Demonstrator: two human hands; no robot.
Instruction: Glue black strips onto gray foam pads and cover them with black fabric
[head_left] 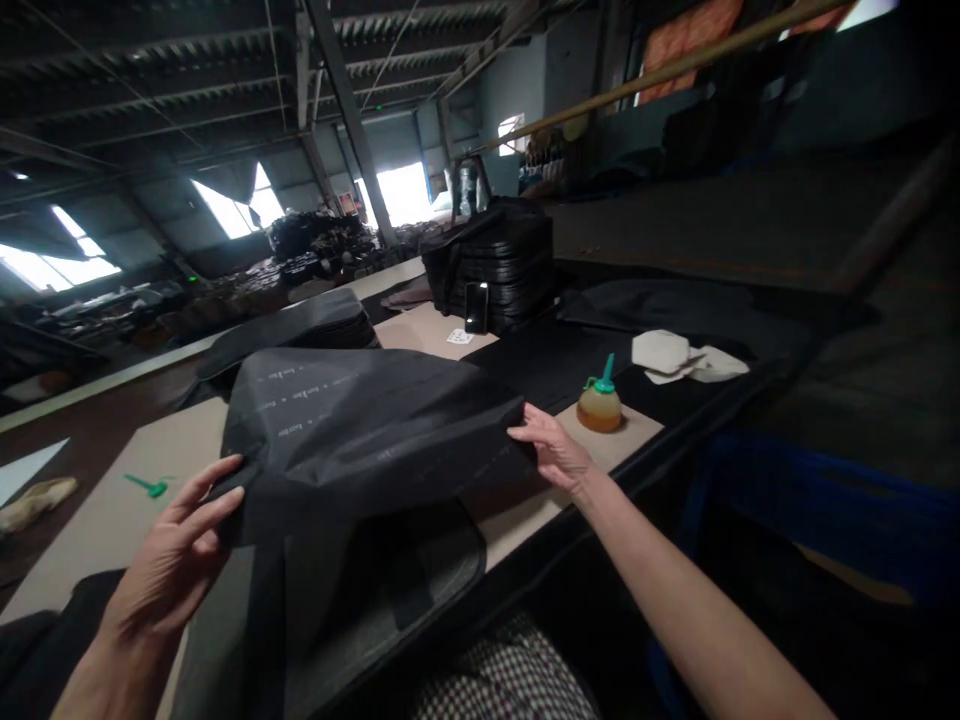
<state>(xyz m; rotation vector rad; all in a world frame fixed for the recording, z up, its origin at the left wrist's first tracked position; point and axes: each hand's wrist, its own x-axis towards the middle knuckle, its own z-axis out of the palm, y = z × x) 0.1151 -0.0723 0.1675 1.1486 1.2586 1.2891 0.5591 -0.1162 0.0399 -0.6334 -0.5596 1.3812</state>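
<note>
A black sheet of material with faint printed lettering is held up between my two hands, sagging a little along its near edge. My left hand pinches its left edge between thumb and fingers. At the right corner, my right hand grips the sheet the same way. Below it lies a dark flat panel with a rounded corner, partly hidden by the sheet. Just beyond my right hand stands a round bottle with a green nozzle and amber liquid inside.
Behind the sheet is a pile of black pieces. Farther back sit a tall black stack, a phone leaning on it and a small white label. White cloth pieces lie right. A green nozzle rests left.
</note>
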